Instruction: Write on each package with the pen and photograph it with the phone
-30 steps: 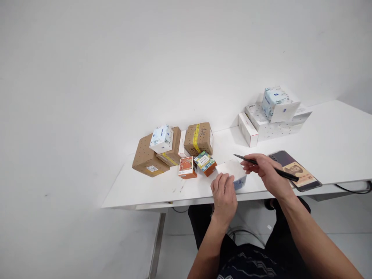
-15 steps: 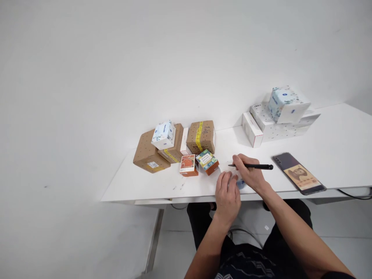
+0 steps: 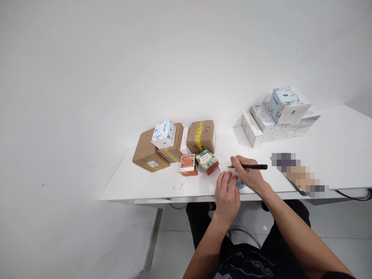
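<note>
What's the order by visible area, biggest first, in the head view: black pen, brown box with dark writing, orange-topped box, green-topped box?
1. Brown box with dark writing
2. Orange-topped box and green-topped box: too alike to rank
3. Black pen: thin, partly covered by the right hand

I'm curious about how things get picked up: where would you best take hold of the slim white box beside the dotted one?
The slim white box is probably best gripped at its near end, coming from the front, pinched across its narrow width: it is long, and that end juts slightly past the dotted white box close on its right.
</note>
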A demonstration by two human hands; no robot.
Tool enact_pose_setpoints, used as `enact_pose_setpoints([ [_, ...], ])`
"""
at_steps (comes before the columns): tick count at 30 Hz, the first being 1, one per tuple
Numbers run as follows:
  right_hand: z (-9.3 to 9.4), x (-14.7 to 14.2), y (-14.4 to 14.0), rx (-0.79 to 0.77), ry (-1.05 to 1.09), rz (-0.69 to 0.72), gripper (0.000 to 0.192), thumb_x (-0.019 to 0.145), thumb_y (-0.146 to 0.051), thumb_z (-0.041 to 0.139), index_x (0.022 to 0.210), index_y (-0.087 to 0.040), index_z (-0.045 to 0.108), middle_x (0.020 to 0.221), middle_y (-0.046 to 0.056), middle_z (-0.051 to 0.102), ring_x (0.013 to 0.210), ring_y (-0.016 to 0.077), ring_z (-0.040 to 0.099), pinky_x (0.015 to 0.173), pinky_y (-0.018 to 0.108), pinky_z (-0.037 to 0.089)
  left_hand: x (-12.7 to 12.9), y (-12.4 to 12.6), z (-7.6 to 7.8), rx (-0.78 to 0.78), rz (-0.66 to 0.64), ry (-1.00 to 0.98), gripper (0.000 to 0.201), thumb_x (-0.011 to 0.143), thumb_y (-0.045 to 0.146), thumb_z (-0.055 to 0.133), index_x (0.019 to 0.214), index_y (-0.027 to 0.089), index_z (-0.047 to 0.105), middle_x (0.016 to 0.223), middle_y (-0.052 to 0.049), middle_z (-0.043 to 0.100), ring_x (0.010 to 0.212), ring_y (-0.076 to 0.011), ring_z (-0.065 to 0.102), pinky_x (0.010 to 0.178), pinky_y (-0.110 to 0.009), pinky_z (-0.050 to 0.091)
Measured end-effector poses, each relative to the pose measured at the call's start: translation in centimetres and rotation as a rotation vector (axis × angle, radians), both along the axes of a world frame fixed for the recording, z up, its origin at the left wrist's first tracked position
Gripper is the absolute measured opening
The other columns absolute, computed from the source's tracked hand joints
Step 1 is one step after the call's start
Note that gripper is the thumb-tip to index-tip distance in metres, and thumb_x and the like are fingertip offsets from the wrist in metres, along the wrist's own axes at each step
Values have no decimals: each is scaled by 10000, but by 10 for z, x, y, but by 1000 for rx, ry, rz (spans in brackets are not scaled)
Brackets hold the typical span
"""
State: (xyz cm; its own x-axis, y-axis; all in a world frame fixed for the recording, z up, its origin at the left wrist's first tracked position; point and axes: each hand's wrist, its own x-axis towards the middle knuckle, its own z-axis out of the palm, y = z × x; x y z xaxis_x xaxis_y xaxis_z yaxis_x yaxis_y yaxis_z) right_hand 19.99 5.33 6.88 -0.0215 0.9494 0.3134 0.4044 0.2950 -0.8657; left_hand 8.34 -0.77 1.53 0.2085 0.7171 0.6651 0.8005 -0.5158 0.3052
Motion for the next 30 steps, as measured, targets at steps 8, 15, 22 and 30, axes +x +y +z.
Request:
enact_pose_setpoints([
  [8, 2, -1, 0, 24, -29, 1, 473, 938, -491, 381, 560, -211, 434, 500, -38, 462, 493, 99, 410, 502, 232, 347, 0, -1, 0, 7, 4, 5, 349, 855, 55, 459, 1177, 113, 578, 1210, -146, 572, 1226, -269, 471, 1014, -435, 482],
  [15, -1, 0, 0, -5, 33, 22, 468, 927, -498, 413, 566, -204, 457, 499, -46, 429, 494, 95, 395, 498, 235, 337, -1, 0, 2, 4, 8, 4, 349, 855, 54, 455, 1174, 118, 581, 1200, -148, 577, 1213, -263, 489, 1007, -437, 486],
  [22, -3, 3, -1, -62, 287, -120, 466, 904, -531, 433, 608, -193, 556, 517, -25, 500, 497, 110, 460, 503, 244, 374, 0, -2, 2, -6, 9, 11, 320, 864, 61, 473, 1159, 126, 577, 1206, -139, 577, 1219, -266, 485, 1009, -447, 486],
  [30, -37, 51, -4, 43, 139, -525, 351, 880, -470, 499, 707, -191, 624, 570, 3, 558, 566, 158, 533, 577, 277, 415, 0, -1, 2, 29, 4, 18, 309, 863, 54, 477, 1149, 127, 570, 1177, -138, 591, 1193, -261, 510, 986, -453, 505],
])
